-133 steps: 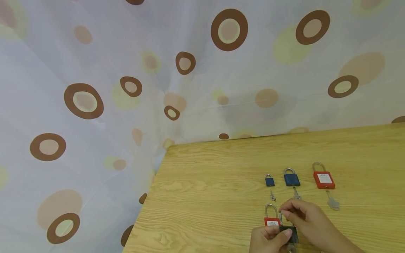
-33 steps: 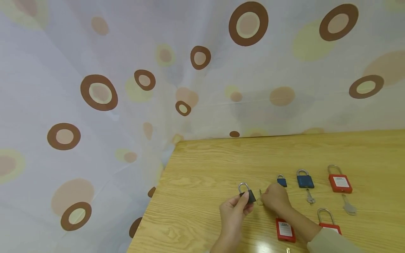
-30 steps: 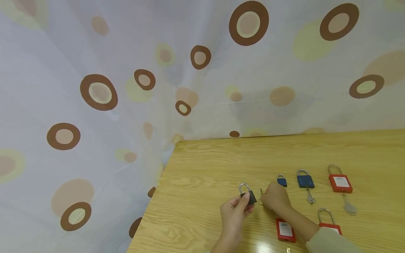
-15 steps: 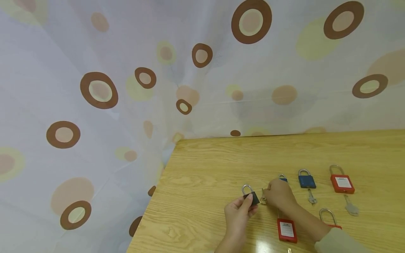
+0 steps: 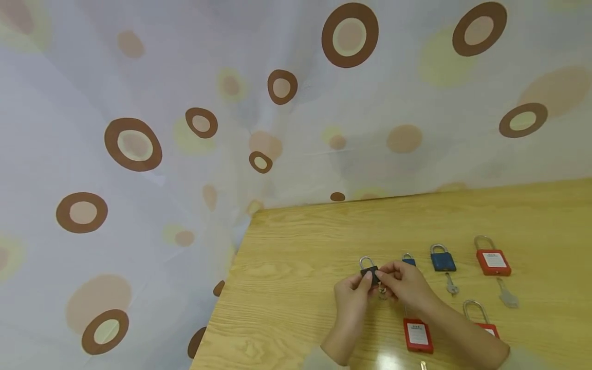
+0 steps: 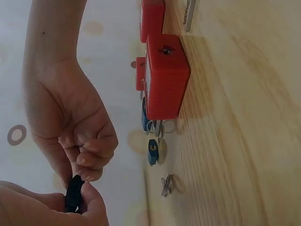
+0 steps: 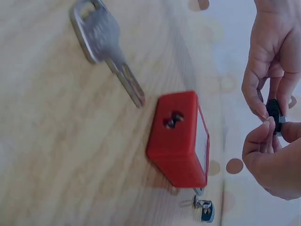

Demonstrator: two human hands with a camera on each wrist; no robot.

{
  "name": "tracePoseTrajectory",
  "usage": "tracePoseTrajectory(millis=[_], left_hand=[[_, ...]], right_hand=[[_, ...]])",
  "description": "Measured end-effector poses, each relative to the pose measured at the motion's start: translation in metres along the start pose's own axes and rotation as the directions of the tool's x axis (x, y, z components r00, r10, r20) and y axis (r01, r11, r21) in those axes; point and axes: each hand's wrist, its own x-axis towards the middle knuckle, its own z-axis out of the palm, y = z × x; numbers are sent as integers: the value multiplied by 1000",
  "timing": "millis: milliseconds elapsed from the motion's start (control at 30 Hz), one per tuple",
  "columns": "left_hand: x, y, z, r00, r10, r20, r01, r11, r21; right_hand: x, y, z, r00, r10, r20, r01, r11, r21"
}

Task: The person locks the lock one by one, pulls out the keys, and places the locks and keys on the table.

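Note:
A black padlock [image 5: 369, 275] with a silver shackle is held between both hands, its shackle pointing away from the body. My left hand [image 5: 350, 303] pinches its left side with the thumb on the front face. From the right, my right hand [image 5: 407, 282] pinches its other side. In the left wrist view the black padlock [image 6: 74, 194] shows between the fingertips of both hands, above the table. A small ringed key [image 5: 382, 292] lies on the table just below it. The right hand partly covers a small blue padlock [image 5: 408, 261].
Right of the hands lie a larger blue padlock [image 5: 443, 261] with a key [image 5: 451, 285], and a red padlock [image 5: 494, 262] with a key [image 5: 509, 294]. Nearer are two more red padlocks [image 5: 418, 335] [image 5: 485, 327]. A patterned curtain [image 5: 296, 128] hangs behind the wooden table [image 5: 277, 288].
My right hand has left the small key on the table and moved onto the black padlock's right side. Earlier, both hands held the padlock nearer the body, beside a red padlock.

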Motion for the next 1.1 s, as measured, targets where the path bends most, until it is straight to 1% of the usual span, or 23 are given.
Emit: tracePoseTrajectory(millis=[67, 133, 167, 200, 300, 367, 433, 533, 633, 733, 800, 900, 1000, 1033, 1100], left_hand=[[8, 1, 2, 999, 42, -12, -42, 999, 9], [18, 1, 5, 995, 85, -46, -84, 996, 24], [23, 0, 6, 992, 102, -72, -100, 994, 33], [28, 0, 8, 989, 108, -98, -104, 994, 42], [42, -2, 14, 987, 80, -142, -71, 995, 64], [49, -3, 18, 985, 38, -168, -24, 996, 80], [55, -5, 21, 982, 12, -188, 12, 992, 123], [60, -8, 24, 976, -13, -216, 63, 972, 225], [62, -13, 26, 974, 3, -227, 74, 940, 332], [62, -17, 30, 974, 41, -223, 59, 904, 424], [62, -19, 34, 973, 60, -223, 51, 886, 460], [62, -21, 39, 969, 79, -236, 49, 868, 494], [63, -23, 43, 962, 85, -261, 61, 862, 504], [63, -24, 43, 959, 92, -269, 62, 856, 513], [64, -25, 44, 956, 101, -274, 57, 855, 515]], right_hand=[[6, -1, -2, 1000, -9, -8, 9, 1000, -14], [12, -2, -5, 1000, -8, -17, 8, 1000, -15], [16, -3, -6, 999, -21, -24, 21, 999, -27], [19, -3, -6, 999, -36, -33, 34, 999, -37], [30, -3, -8, 996, -51, -79, 44, 995, -84], [37, -2, -7, 992, -52, -114, 37, 991, -125], [42, 1, -5, 988, -36, -148, 10, 985, -173], [48, 8, 1, 981, -33, -191, -15, 970, -241], [50, 15, 5, 975, -44, -216, -26, 951, -310], [50, 19, 6, 970, -76, -229, -16, 927, -374], [50, 21, 5, 968, -103, -229, -2, 908, -419], [51, 24, 3, 960, -163, -226, 35, 874, -484], [51, 26, 3, 952, -221, -213, 78, 846, -528], [51, 26, 3, 950, -234, -209, 88, 838, -539], [51, 25, 3, 949, -246, -195, 100, 828, -552]])
